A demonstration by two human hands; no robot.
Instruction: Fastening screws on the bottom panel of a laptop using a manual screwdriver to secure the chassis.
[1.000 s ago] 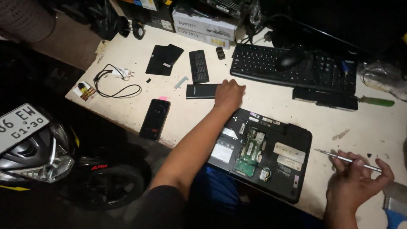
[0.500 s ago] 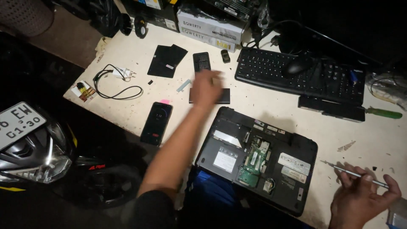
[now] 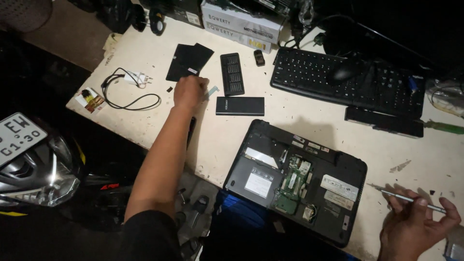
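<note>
An opened black laptop lies bottom up near the table's front edge, its green circuit board exposed. My left hand hovers knuckles up over the table, left of a black rectangular part and just below two flat black panels. Its fingers curl downward and hide whatever is under them. A small pale strip lies beside it. My right hand grips a thin metal screwdriver at the lower right, beyond the laptop's right edge.
A black bit case, a keyboard with a mouse, a white box and a white charger with black cable lie on the table. A phone shows under my forearm. A motorcycle stands at left.
My left hand left the black rectangular part and moved left toward the flat black panels. My right hand stayed at the lower right with the screwdriver.
</note>
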